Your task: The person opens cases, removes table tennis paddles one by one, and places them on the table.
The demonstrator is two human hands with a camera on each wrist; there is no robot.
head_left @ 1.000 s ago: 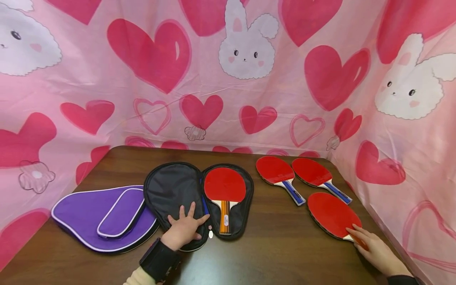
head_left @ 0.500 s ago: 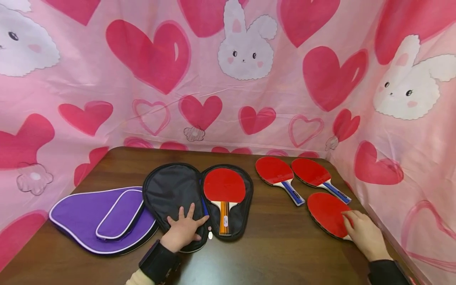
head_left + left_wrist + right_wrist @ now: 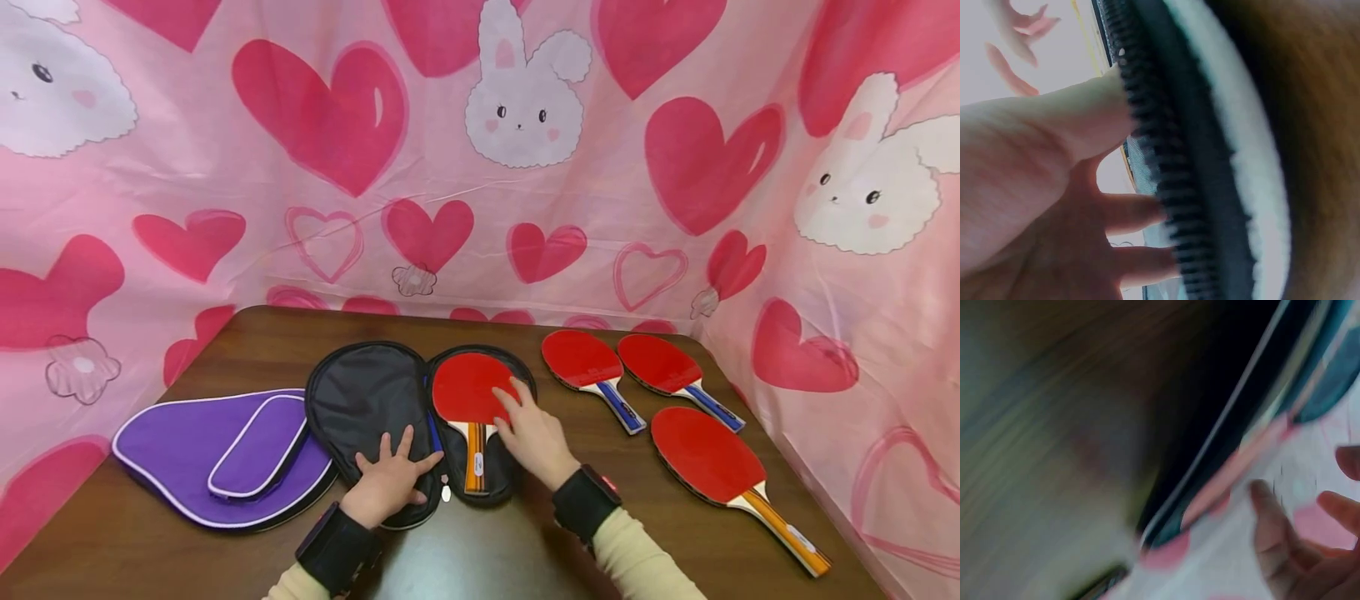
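Note:
A black zip-up paddle case (image 3: 363,383) lies unfolded on the table in the head view. My left hand (image 3: 384,490), fingers spread, rests on its left half. The case's toothed zipper (image 3: 1166,169) runs past my thumb in the left wrist view. On the right half lies a table tennis paddle (image 3: 467,379) with red rubber and an orange striped handle. Over this paddle's right side is my right hand (image 3: 536,442), its fingers loosely bent and nothing in them. The blurred right wrist view shows those fingers (image 3: 1266,506) apart from one another beside the case edge.
A purple case (image 3: 172,433) with a smaller pouch (image 3: 258,450) on it lies at the left. Two blue-handled paddles, the nearer (image 3: 581,358) and the farther (image 3: 660,362), lie at the back right. Another orange-handled paddle (image 3: 705,454) lies in front of them. Heart-patterned cloth (image 3: 420,150) surrounds the table.
My right hand has left the orange-handled paddle at the right and moved left to the paddle on the black case. That right-hand paddle stays where it lay. My left hand has not moved.

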